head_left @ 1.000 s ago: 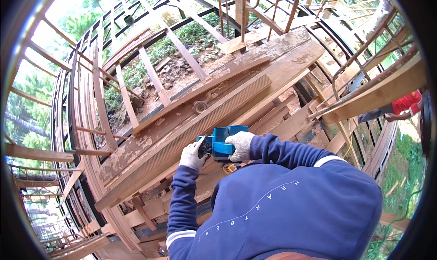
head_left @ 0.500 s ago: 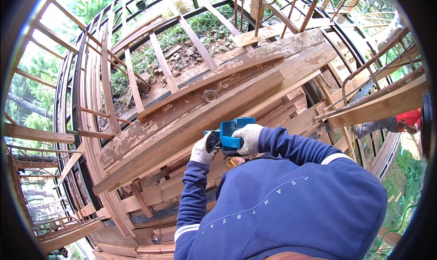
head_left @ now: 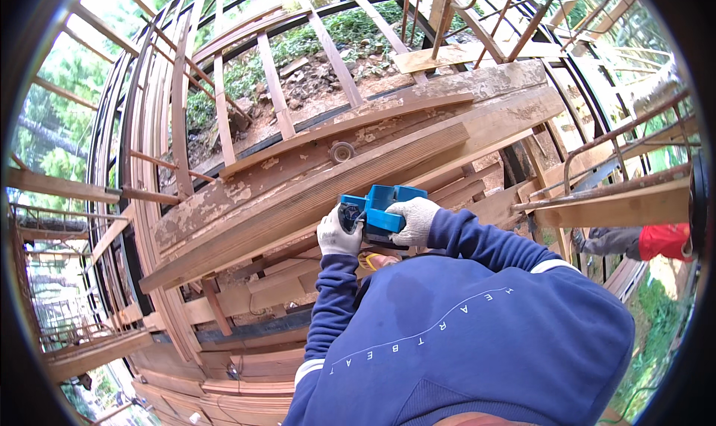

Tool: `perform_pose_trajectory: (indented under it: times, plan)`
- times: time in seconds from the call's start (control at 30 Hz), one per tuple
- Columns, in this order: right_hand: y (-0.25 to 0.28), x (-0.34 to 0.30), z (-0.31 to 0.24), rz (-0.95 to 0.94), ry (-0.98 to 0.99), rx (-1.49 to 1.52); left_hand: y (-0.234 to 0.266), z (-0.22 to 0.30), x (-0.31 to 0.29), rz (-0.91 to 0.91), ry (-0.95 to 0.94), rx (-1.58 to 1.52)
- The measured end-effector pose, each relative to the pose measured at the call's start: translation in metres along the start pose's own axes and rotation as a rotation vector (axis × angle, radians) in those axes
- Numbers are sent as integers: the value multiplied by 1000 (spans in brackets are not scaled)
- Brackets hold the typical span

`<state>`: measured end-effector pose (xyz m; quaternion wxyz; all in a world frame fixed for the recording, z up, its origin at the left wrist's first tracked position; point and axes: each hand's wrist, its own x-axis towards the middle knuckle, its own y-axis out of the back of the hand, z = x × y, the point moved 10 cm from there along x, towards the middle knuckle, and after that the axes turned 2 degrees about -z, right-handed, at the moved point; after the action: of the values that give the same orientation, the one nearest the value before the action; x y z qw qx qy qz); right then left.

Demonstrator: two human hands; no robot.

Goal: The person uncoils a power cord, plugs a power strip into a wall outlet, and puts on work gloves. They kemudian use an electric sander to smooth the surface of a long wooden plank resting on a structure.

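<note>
A blue electric planer (head_left: pixel 382 199) with a black knob sits in front of me, close to the near edge of a long grooved plank (head_left: pixel 321 215). My left hand (head_left: pixel 340 232), in a white knit glove, is closed around the planer's left end by the black knob. At the opposite end, my gloved right hand (head_left: pixel 415 221) grips the blue housing. The planer's underside is hidden, so I cannot tell whether it touches the wood. Behind the grooved plank lies a stained, weathered board (head_left: pixel 261 189) with a small round disc (head_left: pixel 342 152) on it.
My foot in a yellow-strapped sandal (head_left: pixel 371 261) is just below the planer. Stacked boards (head_left: pixel 261 366) lie at the lower left. Rusty metal bars (head_left: pixel 597 176) stand at the right, near another person in red (head_left: pixel 665 242). Dark beams and slats cross over rubble ahead.
The planer has tilted slightly and shifted a little along with both hands. My view has moved a bit, and more of the person in red shows.
</note>
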<state>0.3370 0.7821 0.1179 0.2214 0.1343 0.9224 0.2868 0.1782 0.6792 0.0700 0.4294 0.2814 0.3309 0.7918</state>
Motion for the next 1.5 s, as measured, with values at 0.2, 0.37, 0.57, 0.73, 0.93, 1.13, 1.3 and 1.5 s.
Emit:
perform_pose_trajectory:
  times: [0.2, 0.37, 0.57, 0.73, 0.93, 1.13, 1.3, 1.5]
  plan:
    - [58, -9, 52, -71, 1, 125, -20, 3, 5, -152, 243, -378]
    - [128, -5, 120, -113, -81, 116, -59, -47, -70, -101, 643, -287]
    - [177, 38, 179, -262, -5, -129, -169, -73, -264, -112, 1065, -261]
    - [176, 80, 185, -358, 142, -251, -254, -51, -429, -166, 1488, -406]
    - [142, 113, 172, -418, 169, -177, -266, -9, -485, -89, 1624, -403]
    - [123, 123, 159, -499, 39, -81, -269, -8, -450, 430, 1652, -865]
    - [119, 119, 142, -500, 70, -132, -236, -31, -383, 485, 1439, -857]
    - [140, 78, 135, -430, 115, -220, -127, 20, -173, 289, 910, -302]
